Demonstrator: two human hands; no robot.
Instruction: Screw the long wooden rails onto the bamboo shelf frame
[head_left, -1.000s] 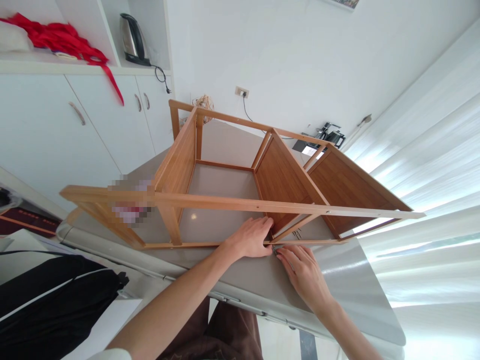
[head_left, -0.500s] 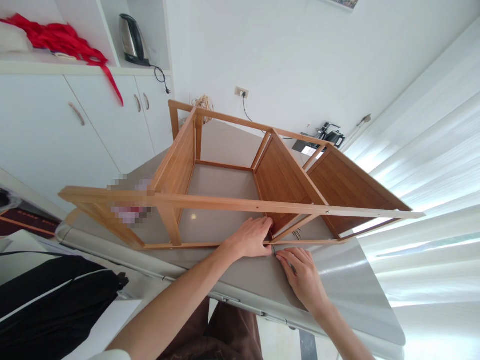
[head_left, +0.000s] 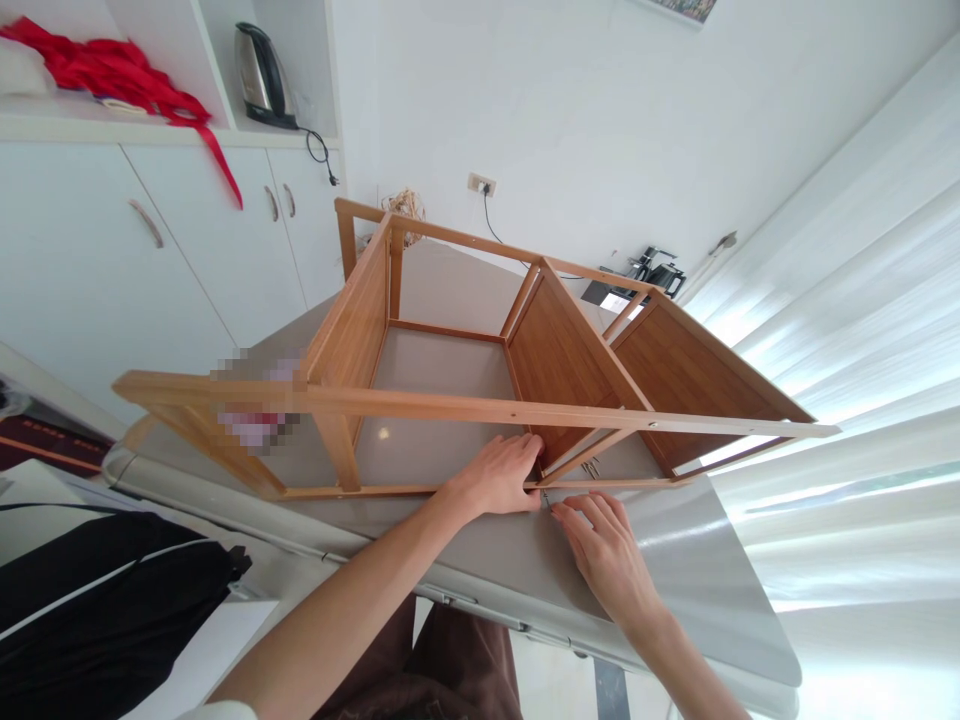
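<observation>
A wooden shelf rack (head_left: pixel 480 405) lies on its side on the grey table. My left hand (head_left: pixel 501 472) is closed round its lower rail, where the middle shelf panel (head_left: pixel 581 350) meets it; the thumb is on the near side and the fingers are inside the frame. Just right of it, my right hand (head_left: pixel 600 540) pinches a thin metal screw (head_left: pixel 546 500) against the outer side of that rail. How deep the screw sits cannot be made out. Several loose screws (head_left: pixel 591 467) lie on the table inside the frame, close to the right hand.
The grey table (head_left: pixel 720 580) ends in a rounded edge near my body. A black bag (head_left: pixel 112 590) is at the lower left. White cabinets with a kettle (head_left: pixel 262 75) and red ribbon (head_left: pixel 120 75) stand at the back left. A white curtain (head_left: pixel 862 400) hangs on the right.
The view has shifted slightly. Both hands stay at the same joint, and the right fingers have spread a little while the fingertips remain at the screw.
</observation>
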